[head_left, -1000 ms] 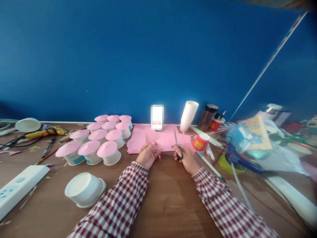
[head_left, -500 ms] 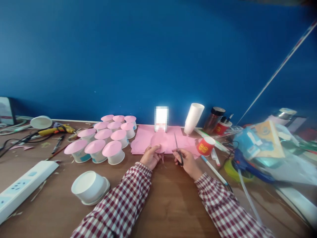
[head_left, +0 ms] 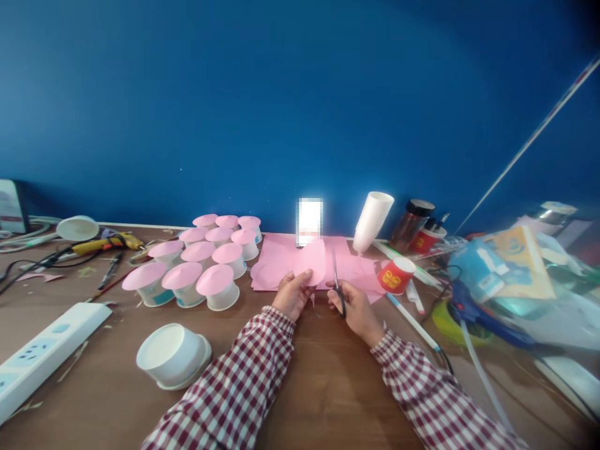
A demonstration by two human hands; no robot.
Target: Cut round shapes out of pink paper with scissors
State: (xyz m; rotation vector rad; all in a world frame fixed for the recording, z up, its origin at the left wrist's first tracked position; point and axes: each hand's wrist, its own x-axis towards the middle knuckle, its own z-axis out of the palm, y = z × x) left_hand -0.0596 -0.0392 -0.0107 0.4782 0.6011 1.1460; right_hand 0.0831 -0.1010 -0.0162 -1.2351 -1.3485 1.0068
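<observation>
My left hand (head_left: 294,295) pinches a rounded piece of pink paper (head_left: 313,261) between thumb and fingers, raised in front of the pink sheets (head_left: 274,253). A pair of scissors (head_left: 335,275) with black handles is in my right hand (head_left: 354,309), its blades pointing up and away from me beside the paper. I cannot tell whether the blades touch the paper. To the left stand several white paper cups (head_left: 220,295) in rows, each topped with a pink paper disc (head_left: 214,279).
White tubs (head_left: 173,353) and a power strip (head_left: 51,350) lie at the left, with a yellow glue gun (head_left: 110,245) behind. On the right are a stack of white cups (head_left: 372,222), a red cup (head_left: 396,276), a dark-lidded jar (head_left: 412,224), and a blue-handled tool (head_left: 487,319) on yellow tape.
The pink piece in my left hand has turned and now stands more upright. The whole view has shifted slightly; the scissors stay in my right hand.
</observation>
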